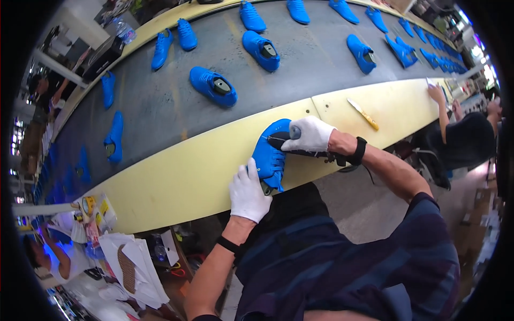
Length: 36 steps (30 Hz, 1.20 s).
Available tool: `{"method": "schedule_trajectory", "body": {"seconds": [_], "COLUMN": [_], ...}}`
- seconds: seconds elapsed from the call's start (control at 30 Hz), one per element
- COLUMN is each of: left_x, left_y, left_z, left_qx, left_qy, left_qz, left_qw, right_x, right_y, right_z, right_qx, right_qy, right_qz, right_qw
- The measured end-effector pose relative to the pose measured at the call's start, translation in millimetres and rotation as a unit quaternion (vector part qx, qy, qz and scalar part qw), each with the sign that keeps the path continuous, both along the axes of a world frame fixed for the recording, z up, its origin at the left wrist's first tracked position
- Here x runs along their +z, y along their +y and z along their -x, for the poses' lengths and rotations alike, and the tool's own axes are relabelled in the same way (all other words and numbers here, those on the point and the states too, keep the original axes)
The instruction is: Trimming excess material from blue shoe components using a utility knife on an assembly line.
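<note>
A blue lace-up shoe (272,156) lies on the pale yellow ledge in front of me, toe pointing away. My left hand (249,193), in a white glove, grips its left side near the heel, fingers along the upper. A dark grey last shows at the heel opening. My right hand (310,135), also gloved, is closed around a black handheld tool (277,140) whose front end is over the toe area. A thin pale line shows at that end; I cannot make out what kind of tool it is. Behind the right hand, a dark cord or hose runs along the wrist.
Beyond the ledge (176,187) runs a grey conveyor belt (160,91) carrying many blue shoes, such as one shoe (213,86) close by. A yellow-handled knife (364,114) lies on the ledge to the right. Other people work at far right and left. White paper (144,267) sits lower left.
</note>
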State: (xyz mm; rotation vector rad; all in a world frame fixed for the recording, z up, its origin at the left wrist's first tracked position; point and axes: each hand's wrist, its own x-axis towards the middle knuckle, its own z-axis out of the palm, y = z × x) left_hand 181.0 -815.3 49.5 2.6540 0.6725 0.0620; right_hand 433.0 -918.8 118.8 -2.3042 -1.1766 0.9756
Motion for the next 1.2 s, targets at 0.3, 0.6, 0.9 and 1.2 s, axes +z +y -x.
{"method": "schedule_trajectory", "body": {"seconds": [0.3,0.6,0.9,1.2], "left_x": [-0.3,4.5,7.3,9.3], "left_y": [11.6,7.7,3.7,2.1], "left_z": [-0.9,-4.7,0.8,1.6], "left_qx": [-0.021,-0.017,-0.022,-0.024], "left_qy": [0.035,0.048,0.046,0.07], "left_qz": [0.001,-0.026,-0.045,-0.056], "left_qw": [0.999,0.998,0.998,0.996], "right_x": [-19.6,-10.3,-4.6,-4.3], "right_y": [-30.4,2.6,4.1,-1.0], "right_z": [-20.6,-11.3,-5.2,-4.1], "right_qx": [0.027,0.015,0.054,0.072], "right_qy": [-0.1,-0.05,-0.091,-0.109], "right_qz": [0.0,0.0,-0.014,0.013], "right_qw": [0.995,0.999,0.994,0.991]}}
